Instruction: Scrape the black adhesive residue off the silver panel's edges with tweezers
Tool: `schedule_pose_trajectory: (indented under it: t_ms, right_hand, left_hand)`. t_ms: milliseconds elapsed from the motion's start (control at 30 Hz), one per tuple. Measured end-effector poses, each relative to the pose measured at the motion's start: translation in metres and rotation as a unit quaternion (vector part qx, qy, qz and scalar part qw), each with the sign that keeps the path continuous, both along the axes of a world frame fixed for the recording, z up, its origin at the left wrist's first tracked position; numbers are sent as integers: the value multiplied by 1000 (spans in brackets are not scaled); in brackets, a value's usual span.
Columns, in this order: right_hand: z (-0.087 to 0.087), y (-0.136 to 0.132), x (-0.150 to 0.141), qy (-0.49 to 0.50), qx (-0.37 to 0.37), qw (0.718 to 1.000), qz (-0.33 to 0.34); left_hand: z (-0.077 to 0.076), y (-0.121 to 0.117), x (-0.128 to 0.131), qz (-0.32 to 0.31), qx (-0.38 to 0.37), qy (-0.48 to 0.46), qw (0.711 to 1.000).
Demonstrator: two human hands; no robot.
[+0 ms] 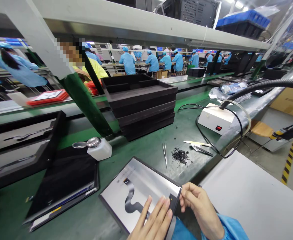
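A display panel [146,176] lies at an angle on the green bench, its silvery back up, framed by a dark edge. A wavy black flex cable [129,200] runs across that back. My left hand [153,218] rests flat on the panel's near part, fingers stretched out over the cable's lower end. At the panel's right corner, my right hand [198,206] has thumb and fingertips pinched together against the edge. What is between those fingertips is too small to make out. Beyond the panel lie metal tweezers [165,155] and a pile of black scraps [180,155].
Black trays [146,110] are stacked behind the panel. Stacked dark panels [63,180] and a white bottle [100,150] stand left. Right are a knife [197,144], a white box with a red switch [215,118] and a black hose [268,85]. A green post [86,103] rises behind.
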State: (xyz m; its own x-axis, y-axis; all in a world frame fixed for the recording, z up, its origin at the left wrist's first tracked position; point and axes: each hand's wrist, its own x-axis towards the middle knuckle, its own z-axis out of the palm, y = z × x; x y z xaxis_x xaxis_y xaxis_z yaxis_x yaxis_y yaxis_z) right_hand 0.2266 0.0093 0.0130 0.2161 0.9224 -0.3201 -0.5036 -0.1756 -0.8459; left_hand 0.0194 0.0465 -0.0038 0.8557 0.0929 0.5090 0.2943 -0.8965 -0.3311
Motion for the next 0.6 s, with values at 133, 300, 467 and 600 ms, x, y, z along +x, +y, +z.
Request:
schedule_pose_trajectory:
  t_ms: [133,300,467,600]
  right_hand:
    - [-1,-2,-1,2,3,1000,4]
    - [-2,-4,-1,-4,6,1000,3]
    - [-2,-3,-3,-13,11,1000,-6]
    - [-2,0,-3,-8,9,1000,-20]
  left_hand:
    - [2,-1,-1,4,-2,1,1000]
    - [2,0,-1,0,-13,2,1000]
    - [4,0,1,-6,-16,-7,1000]
    - [7,0,4,-5,-16,-8,1000]
